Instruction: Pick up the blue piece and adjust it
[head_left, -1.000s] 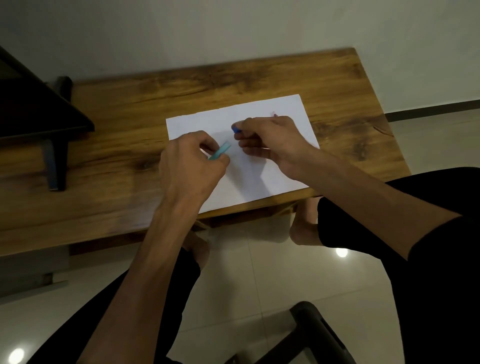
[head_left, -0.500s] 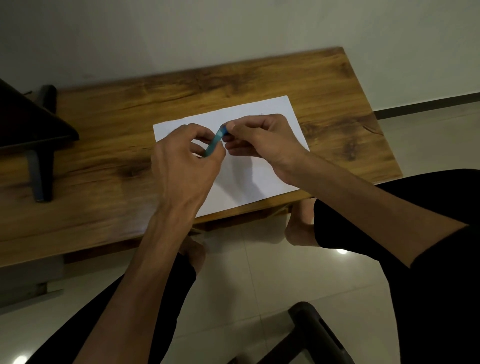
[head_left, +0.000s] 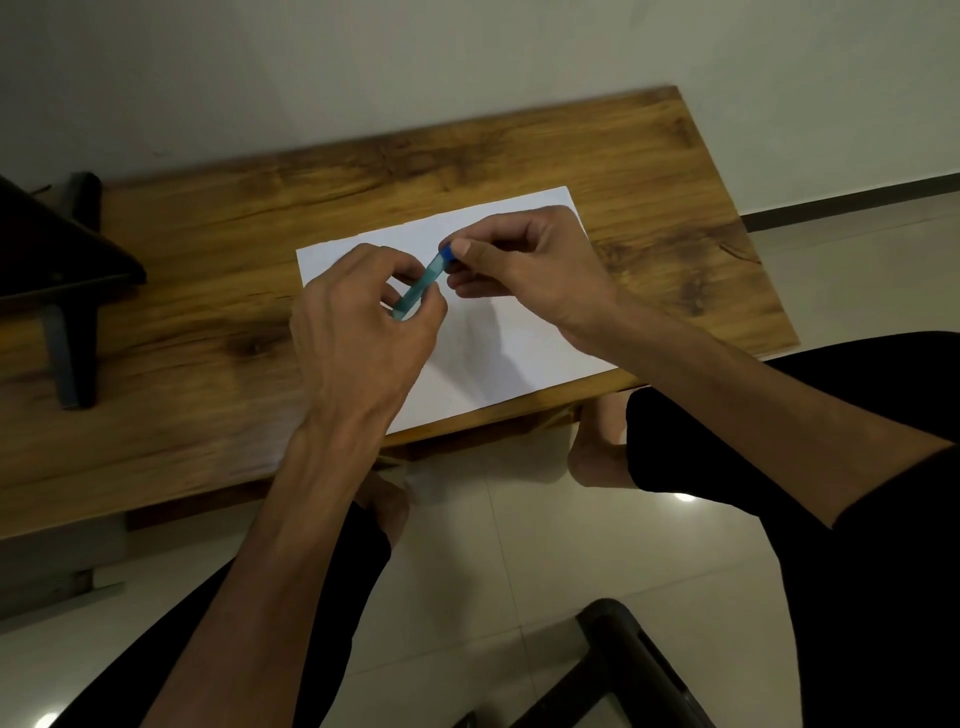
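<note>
Pen-like turquoise tube (head_left: 418, 286) is what both hands hold above a white sheet of paper (head_left: 498, 358), which lies on the wooden tabletop (head_left: 208, 260) with a dark stand (head_left: 62, 291) at its left end. The left hand (head_left: 358, 332) has its grip clamped on the tube's lower part. The right hand (head_left: 524, 265) pinches the blue cap (head_left: 445, 254) at its upper end.

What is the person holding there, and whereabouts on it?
A teal pen: left hand grips its lower barrel, right hand pinches the blue cap at its top end.
</note>
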